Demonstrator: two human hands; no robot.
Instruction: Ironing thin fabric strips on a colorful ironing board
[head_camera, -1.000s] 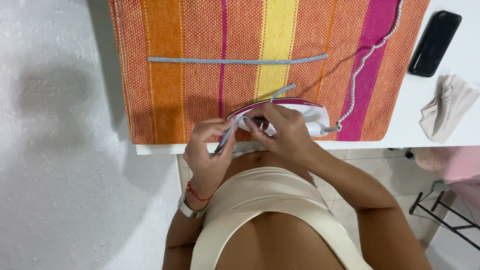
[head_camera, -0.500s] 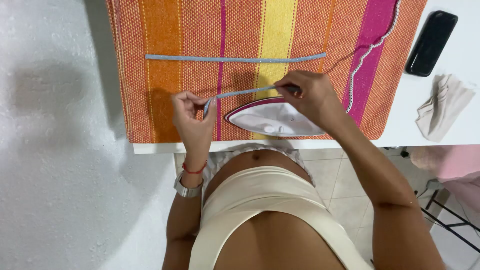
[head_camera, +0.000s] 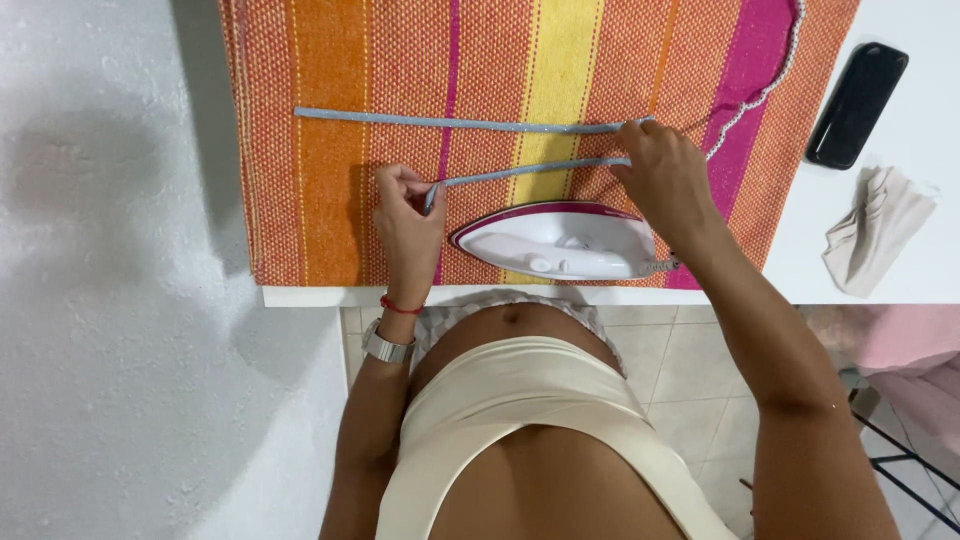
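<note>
I see both arms reaching forward from the body over the near edge of the tabletop (head_camera: 880, 270), elbows bent and the hands spread apart. The left hand (head_camera: 405, 225) is curled into a loose fist, pinching one end of a thin grey fabric strip (head_camera: 530, 172) between thumb and fingertips; a red cord bracelet and a silver watch sit on that wrist. The right hand (head_camera: 665, 180) arches knuckles-up and pinches the strip's other end, so the strip runs taut and slightly slanted between them, just above the striped woven cloth (head_camera: 320, 200). That cloth is coarse, with orange, yellow and magenta bands. A second grey strip (head_camera: 450, 122) lies flat and straight on it, just beyond the held one. A white and magenta iron (head_camera: 555, 242) (smooth, glossy plastic, pointed at one end) rests on the cloth between the hands, near the edge. Off to the right lie a black phone (head_camera: 857, 104) and a crumpled beige cloth (head_camera: 880, 235).
</note>
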